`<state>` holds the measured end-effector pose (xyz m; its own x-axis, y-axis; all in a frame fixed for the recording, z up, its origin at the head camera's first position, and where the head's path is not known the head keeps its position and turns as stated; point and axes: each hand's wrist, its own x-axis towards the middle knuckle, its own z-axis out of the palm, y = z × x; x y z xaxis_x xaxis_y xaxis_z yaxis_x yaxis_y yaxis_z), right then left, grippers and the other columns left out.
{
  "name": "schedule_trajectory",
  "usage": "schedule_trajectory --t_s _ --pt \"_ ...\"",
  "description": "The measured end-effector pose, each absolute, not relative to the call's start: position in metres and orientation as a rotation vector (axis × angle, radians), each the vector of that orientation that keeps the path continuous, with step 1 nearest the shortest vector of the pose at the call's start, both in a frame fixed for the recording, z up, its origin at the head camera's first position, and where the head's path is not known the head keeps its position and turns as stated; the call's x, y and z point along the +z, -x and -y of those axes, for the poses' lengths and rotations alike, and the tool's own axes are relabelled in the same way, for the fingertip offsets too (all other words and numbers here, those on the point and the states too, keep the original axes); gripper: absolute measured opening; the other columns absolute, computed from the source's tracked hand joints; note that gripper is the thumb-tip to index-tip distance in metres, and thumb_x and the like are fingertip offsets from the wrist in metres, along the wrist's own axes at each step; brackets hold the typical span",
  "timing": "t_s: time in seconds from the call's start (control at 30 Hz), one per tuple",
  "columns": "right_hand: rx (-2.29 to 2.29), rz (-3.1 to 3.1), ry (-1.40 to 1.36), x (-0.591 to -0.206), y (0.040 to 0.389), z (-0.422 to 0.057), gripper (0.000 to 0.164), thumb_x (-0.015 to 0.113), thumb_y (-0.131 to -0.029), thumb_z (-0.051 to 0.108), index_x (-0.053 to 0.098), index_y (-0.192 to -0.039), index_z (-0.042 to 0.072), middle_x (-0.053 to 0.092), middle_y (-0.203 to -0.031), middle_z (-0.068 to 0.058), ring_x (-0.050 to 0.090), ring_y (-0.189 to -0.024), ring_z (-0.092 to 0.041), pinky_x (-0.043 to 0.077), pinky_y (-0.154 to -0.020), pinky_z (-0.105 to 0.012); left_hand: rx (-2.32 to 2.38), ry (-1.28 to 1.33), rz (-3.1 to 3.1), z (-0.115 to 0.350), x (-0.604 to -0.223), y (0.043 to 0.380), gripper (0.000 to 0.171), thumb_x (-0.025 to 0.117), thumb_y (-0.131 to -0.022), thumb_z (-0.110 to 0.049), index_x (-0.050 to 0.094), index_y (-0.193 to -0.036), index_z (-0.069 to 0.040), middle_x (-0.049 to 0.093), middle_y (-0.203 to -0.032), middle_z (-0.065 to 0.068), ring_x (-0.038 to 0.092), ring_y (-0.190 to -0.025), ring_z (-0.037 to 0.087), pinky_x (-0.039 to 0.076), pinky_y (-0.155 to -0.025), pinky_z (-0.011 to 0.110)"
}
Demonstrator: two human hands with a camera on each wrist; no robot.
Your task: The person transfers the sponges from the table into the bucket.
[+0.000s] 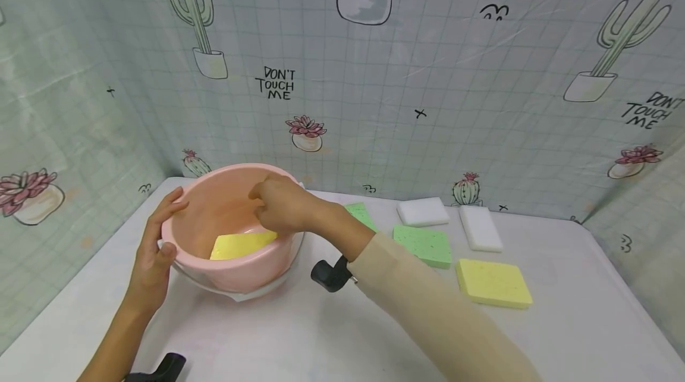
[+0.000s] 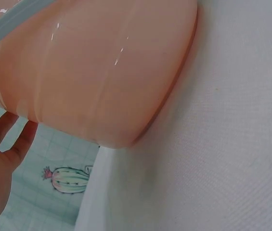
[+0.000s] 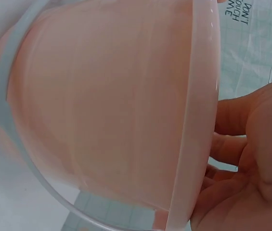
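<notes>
Pink round plastic bucket [image 1: 246,276] stands between both hands: the left hand [image 1: 151,266] clasps its rim; the right hand [image 1: 286,204], loosely curled, seems empty over its mouth, fingertips partly hidden. Inside lies a yellow rectangular sponge [image 1: 242,246].

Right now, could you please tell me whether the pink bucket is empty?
Not empty: a yellow sponge shows inside the pink bucket.

The head view looks forward and down from above the near side of the pink bucket [image 1: 235,276], with the curtain [image 1: 374,108] beyond it. The left wrist view, from the bucket's near left, and the right, from its near right, sit close, turned sideways, facing its outer wall [image 3: 111,106]; both share that curtain.
</notes>
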<state>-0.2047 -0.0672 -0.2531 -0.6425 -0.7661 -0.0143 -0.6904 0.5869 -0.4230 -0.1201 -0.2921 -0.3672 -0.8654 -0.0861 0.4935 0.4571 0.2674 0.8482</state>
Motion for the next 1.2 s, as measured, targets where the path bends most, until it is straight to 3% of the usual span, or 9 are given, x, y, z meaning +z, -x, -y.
schedule_trajectory --t_s 0.17,0.43,1.0,1.2 --pt "-0.686 -2.603 1.227 -0.254 0.205 0.062 0.033 0.055 -0.095 0.013 0.061 -0.127 0.007 0.061 -0.124 -0.003 0.051 -0.117 -0.013 0.041 -0.095 -0.021 -1.657 0.337 2.082 0.293 -0.369 0.121 0.065 0.058 -0.091 -0.04 0.038 -0.143 -0.006 0.019 -0.157 0.0 0.017 -0.142 0.023 0.036 -0.098 0.015" --pt "-0.962 -2.542 1.234 -0.252 0.201 0.035 0.031 0.055 -0.096 0.016 0.063 -0.126 0.012 0.061 -0.116 0.001 0.058 -0.086 -0.008 0.048 -0.072 -0.019 -1.603 0.329 2.122 0.292 -0.366 0.121 0.063 0.055 -0.091 -0.039 0.038 -0.143 -0.008 0.019 -0.157 -0.001 0.018 -0.142 0.023 0.036 -0.098 0.017" --pt "-1.287 -2.648 1.165 -0.286 0.181 -0.04 0.034 0.062 -0.093 0.015 0.06 -0.127 0.01 0.058 -0.119 0.004 0.056 -0.087 -0.007 0.051 -0.074 -0.022 -1.642 0.382 2.069 0.292 -0.364 0.12 0.063 0.058 -0.091 -0.039 0.04 -0.142 -0.006 0.02 -0.157 0.002 0.018 -0.142 0.024 0.036 -0.097 0.014" --pt "-1.275 -2.72 1.098 -0.308 0.181 -0.061 0.032 0.063 -0.093 0.016 0.061 -0.125 0.012 0.058 -0.109 0.007 0.057 -0.085 -0.007 0.051 -0.072 -0.023 -1.646 0.385 2.068 0.292 -0.365 0.12 0.063 0.058 -0.091 -0.038 0.04 -0.142 -0.007 0.019 -0.157 0.002 0.018 -0.142 0.023 0.036 -0.097 0.014"
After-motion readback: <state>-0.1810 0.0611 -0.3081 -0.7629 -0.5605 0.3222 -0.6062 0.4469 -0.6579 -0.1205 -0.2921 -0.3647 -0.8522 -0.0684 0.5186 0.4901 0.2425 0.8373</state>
